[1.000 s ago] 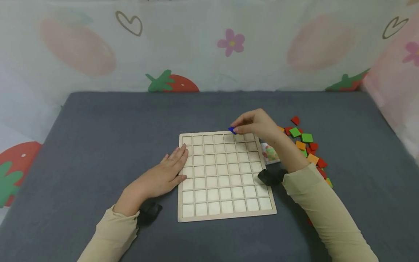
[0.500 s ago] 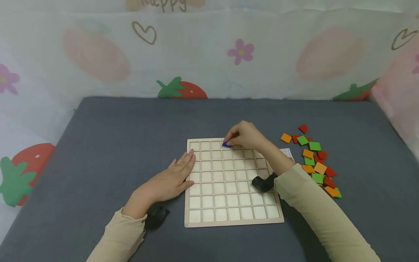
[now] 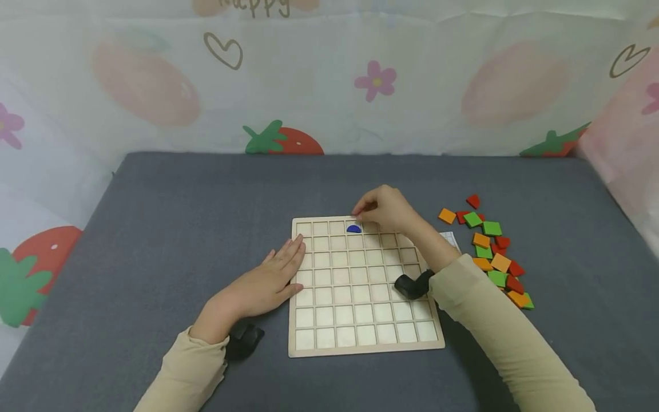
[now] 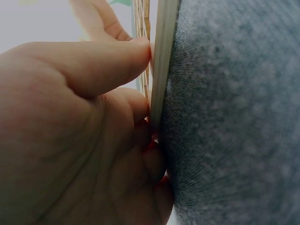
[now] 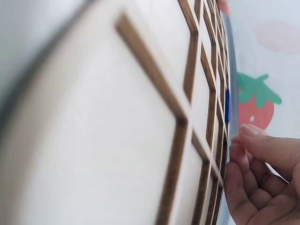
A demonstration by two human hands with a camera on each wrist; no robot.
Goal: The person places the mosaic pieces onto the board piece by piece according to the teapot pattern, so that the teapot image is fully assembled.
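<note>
A blue half-round tile (image 3: 353, 229) lies in a top-row cell of the pale wooden grid board (image 3: 366, 348). Just above and right of it is my right hand (image 3: 387, 209), fingers bent near the board's far rim. The right wrist view shows the blue tile (image 5: 227, 105) apart from the thumb and fingertips of my right hand (image 5: 262, 180), with nothing visible between them. My left hand (image 3: 262, 280) lies with straight fingers along the board's left edge. In the left wrist view, the thumb and fingers of my left hand (image 4: 89, 122) touch the board's side (image 4: 164, 61).
Several red, green and orange tiles (image 3: 498, 262) lie scattered right of the board. A printed card (image 3: 450, 238) is partly hidden under my right forearm. A black wrist camera (image 3: 412, 286) hangs over the board's right side. Grey cloth (image 3: 216, 206) covers the table.
My right hand has brought the blue tile left and down onto the board's top row and let go of it. My left hand stays on the left edge. The head view has shifted.
</note>
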